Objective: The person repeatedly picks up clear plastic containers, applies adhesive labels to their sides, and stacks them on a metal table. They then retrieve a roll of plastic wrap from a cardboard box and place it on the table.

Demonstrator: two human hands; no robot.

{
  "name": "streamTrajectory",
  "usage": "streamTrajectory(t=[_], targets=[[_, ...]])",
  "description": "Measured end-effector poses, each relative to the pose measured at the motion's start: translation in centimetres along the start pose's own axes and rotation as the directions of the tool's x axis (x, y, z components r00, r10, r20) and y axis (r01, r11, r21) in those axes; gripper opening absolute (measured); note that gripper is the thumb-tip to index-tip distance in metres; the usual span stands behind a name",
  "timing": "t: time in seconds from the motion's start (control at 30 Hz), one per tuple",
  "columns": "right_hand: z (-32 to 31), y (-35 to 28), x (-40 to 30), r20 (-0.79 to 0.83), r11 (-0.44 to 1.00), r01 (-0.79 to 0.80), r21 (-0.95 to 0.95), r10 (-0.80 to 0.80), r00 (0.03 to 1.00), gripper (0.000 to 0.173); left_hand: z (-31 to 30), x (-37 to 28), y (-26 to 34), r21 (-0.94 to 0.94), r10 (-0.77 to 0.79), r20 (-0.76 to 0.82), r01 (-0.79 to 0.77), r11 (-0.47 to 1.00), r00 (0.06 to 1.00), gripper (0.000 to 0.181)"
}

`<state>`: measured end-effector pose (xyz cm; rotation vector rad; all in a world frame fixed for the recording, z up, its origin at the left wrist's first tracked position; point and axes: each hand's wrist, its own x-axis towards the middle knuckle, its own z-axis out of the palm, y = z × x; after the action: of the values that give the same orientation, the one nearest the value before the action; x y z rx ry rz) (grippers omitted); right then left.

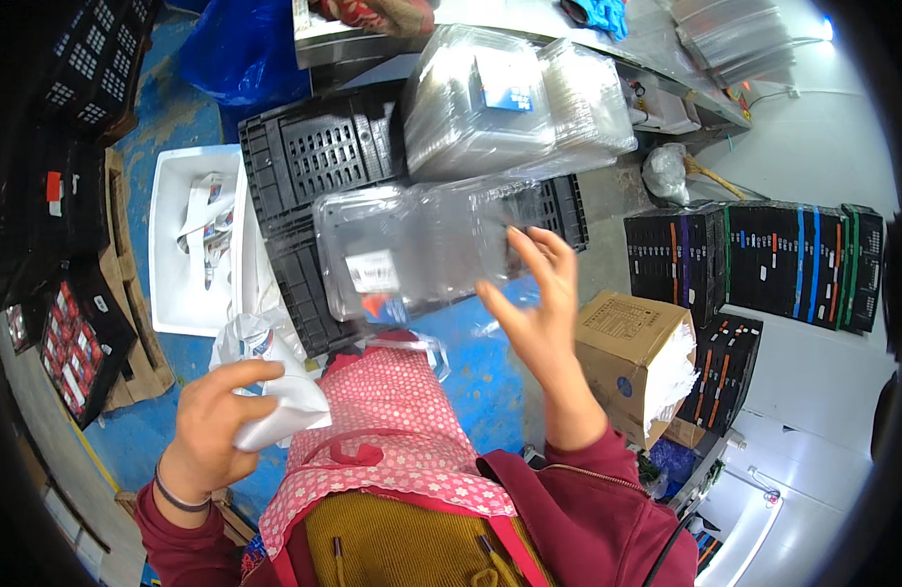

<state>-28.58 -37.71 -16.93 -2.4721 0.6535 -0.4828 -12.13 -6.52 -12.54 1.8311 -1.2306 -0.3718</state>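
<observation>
My left hand [227,422] holds a folded strip of white paper labels [293,407], low at the left in front of my apron. An open clear plastic clamshell container [436,235] lies on black plastic crates [333,154] before me, with a white and a red-blue label on its left part. At the container's right side, my right hand [542,293] is raised with its fingers spread and holds nothing. Behind the container stand nested stacks of clear plastic containers [465,117], one with a blue and white label.
A white foam box [161,242] with label strips stands at the left. To the right are a cardboard box [623,352] with white paper and stacked black crates [781,249]. A metal table [641,59] runs along the back, and red packs fill a crate [102,359] at far left.
</observation>
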Motion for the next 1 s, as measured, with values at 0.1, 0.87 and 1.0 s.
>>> streamTrajectory(t=[0.1, 0.87, 1.0], targets=[[-6.2, -2.8, 5.5, -0.206, 0.962, 0.273, 0.007, -0.266, 0.942, 0.057, 0.4, -1.4, 0.2, -0.525, -0.331, 0.01, 0.286, 0.802, 0.944, 0.037], [4.8, -9.8, -0.8, 0.298, 0.673, 0.012, 0.739, -0.343, 0.891, 0.019, 3.7, -0.8, -2.3, -0.579, -0.379, -0.053, 0.281, 0.766, 0.924, 0.015], [2.1, -9.8, 0.0, -0.053, 0.551, 0.146, 0.822, -0.18, 0.982, 0.01, 4.9, -3.5, -4.6, -0.469, -0.392, -0.091, 0.308, 0.828, 0.916, 0.02]])
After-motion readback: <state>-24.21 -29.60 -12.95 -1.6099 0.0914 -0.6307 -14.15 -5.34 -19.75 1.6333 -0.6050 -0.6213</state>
